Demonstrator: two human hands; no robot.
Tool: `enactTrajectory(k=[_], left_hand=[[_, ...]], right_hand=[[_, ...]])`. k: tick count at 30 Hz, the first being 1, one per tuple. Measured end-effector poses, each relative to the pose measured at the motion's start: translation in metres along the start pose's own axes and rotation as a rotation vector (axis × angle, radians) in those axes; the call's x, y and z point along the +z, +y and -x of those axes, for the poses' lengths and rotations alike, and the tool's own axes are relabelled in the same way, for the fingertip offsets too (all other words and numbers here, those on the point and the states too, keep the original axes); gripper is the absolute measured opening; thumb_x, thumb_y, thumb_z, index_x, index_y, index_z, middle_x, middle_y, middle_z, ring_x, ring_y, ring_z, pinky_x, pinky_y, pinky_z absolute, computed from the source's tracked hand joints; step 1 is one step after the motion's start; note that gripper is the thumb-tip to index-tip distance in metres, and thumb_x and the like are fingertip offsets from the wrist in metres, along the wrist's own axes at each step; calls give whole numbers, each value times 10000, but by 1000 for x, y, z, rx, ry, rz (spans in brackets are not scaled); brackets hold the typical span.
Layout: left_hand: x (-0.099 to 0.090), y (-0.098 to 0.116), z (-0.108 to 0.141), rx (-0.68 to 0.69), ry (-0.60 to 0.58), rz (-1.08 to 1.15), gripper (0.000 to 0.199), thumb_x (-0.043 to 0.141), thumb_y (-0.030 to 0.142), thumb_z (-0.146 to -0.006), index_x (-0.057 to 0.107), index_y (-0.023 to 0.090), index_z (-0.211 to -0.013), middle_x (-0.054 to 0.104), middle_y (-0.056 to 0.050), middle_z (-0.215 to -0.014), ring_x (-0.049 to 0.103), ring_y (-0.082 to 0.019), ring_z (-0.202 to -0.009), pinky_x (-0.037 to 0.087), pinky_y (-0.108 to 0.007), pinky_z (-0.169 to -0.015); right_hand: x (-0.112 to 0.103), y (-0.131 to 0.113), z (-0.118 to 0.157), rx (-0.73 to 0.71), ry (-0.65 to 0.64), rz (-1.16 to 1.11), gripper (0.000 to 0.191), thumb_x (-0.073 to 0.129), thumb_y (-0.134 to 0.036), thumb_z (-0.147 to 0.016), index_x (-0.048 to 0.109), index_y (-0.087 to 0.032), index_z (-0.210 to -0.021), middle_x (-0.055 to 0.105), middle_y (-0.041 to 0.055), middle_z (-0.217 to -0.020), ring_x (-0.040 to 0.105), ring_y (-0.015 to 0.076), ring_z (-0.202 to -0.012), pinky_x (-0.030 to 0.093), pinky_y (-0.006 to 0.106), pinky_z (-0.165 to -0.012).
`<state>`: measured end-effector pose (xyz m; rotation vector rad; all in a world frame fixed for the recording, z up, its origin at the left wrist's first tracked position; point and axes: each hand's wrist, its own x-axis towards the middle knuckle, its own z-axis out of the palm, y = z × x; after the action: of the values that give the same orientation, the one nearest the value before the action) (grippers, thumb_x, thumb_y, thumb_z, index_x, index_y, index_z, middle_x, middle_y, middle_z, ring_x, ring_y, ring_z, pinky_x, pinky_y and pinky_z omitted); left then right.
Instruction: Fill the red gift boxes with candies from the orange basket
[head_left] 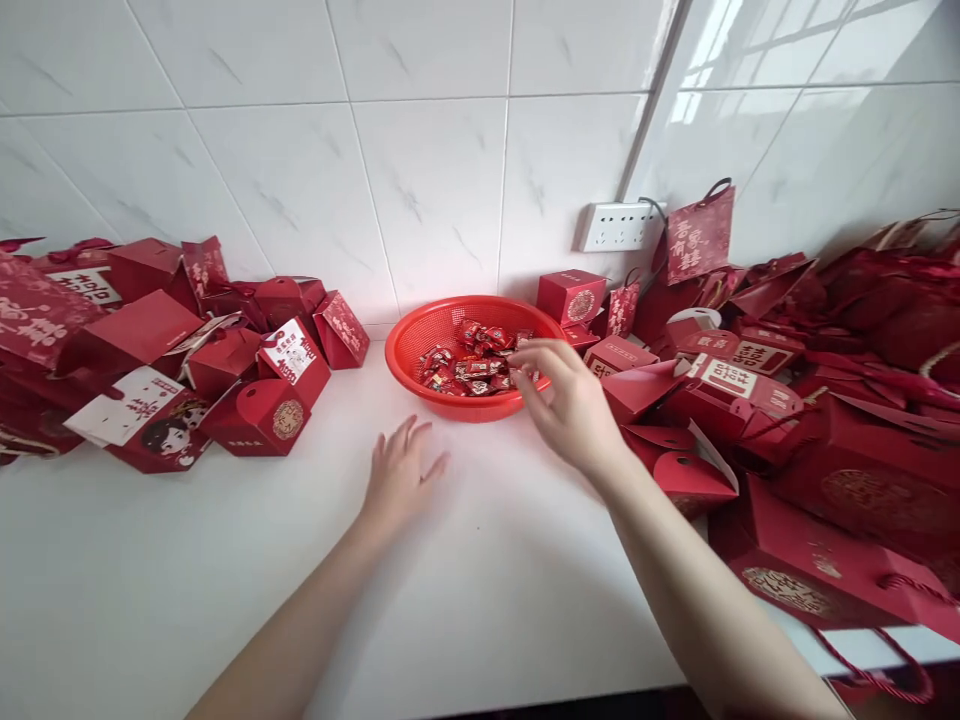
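A round red plastic basket [409, 375] stands on the white table against the tiled wall. Inside it lies a heap of red-wrapped candies [480, 368]. Over the basket's right rim is my right hand [571, 408], its fingers loosely bent and the thumb apart from them; I see nothing held between them. My left hand [401, 468] hovers just in front of the basket, to the left, with fingers spread and nothing in it.
Red gift boxes [259, 415] are piled on the left. A larger heap of red boxes and bags [750, 390] fills the right side, some with rope handles hanging past the table's front edge. A power strip [619, 227] sits against the wall, its cable running right.
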<state>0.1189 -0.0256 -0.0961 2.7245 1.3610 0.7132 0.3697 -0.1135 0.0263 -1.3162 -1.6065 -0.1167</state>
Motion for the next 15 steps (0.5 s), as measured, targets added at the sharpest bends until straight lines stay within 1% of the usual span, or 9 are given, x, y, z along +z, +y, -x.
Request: enactTrajectory(k=[2,3,4,6,8,10,12,14,15], left_hand=[[14,7,6,15,-198,29,649,496,546,-929,436,202,-1476,414,-206,-1537,364,-392,-1438,217,-683,-1141],[18,7,8,36,-271,34,670,471,566,-936,397,221,-1506,357,-187,-1576,304,-394,-1469,195,-696,-1142],[19,4,10,59,-319,37,672,444,573,-948,360,247,-1529,309,-159,-1603,256,-383,-1491,173,-692,-1153],[19,-5,10,99,-360,42,655,407,569,-967,306,291,-1551,254,-107,-1629,211,-353,-1511,149,-667,-1176],[18,-13,8,117,-370,45,652,401,569,-969,286,312,-1557,235,-78,-1635,197,-342,-1516,155,-651,-1186],[18,-17,6,118,-364,45,652,416,568,-960,297,323,-1552,240,-65,-1634,202,-344,-1514,168,-646,-1187],[19,-17,5,116,-349,48,647,438,562,-950,322,330,-1543,259,-62,-1629,220,-348,-1509,182,-644,-1185],[20,-15,4,112,-333,56,642,459,553,-940,351,327,-1531,285,-69,-1622,239,-355,-1502,195,-648,-1179],[20,-15,3,110,-325,64,632,468,548,-936,377,321,-1519,303,-75,-1616,246,-360,-1499,198,-653,-1175]], right_hand=[[-26,4,-20,25,46,138,192,485,-224,-963,651,-223,-1060,637,110,-1210,627,255,-1107,518,400,-928],[-41,6,-26,59,54,215,201,484,-226,-960,657,-222,-1061,650,106,-1182,632,261,-1086,512,408,-921],[-57,9,-29,107,58,298,206,482,-234,-957,663,-220,-1055,663,103,-1144,638,264,-1052,507,412,-906],[-87,16,-23,237,23,463,217,470,-273,-960,670,-216,-1022,685,97,-1053,648,269,-981,495,414,-868],[-108,25,-6,404,-44,630,237,466,-330,-959,666,-207,-990,691,107,-1008,649,287,-944,487,422,-816],[-118,37,17,594,-121,785,248,519,-378,-928,655,-190,-1015,690,141,-1021,652,319,-933,484,429,-750],[-119,50,38,780,-207,883,271,611,-355,-867,645,-174,-1066,694,174,-1012,665,336,-894,479,418,-684],[-120,57,51,879,-279,905,242,635,-270,-831,659,-175,-1052,706,172,-927,676,318,-805,464,386,-622],[-122,58,54,877,-291,896,214,616,-232,-829,670,-183,-1030,709,160,-880,675,307,-765,451,369,-595]])
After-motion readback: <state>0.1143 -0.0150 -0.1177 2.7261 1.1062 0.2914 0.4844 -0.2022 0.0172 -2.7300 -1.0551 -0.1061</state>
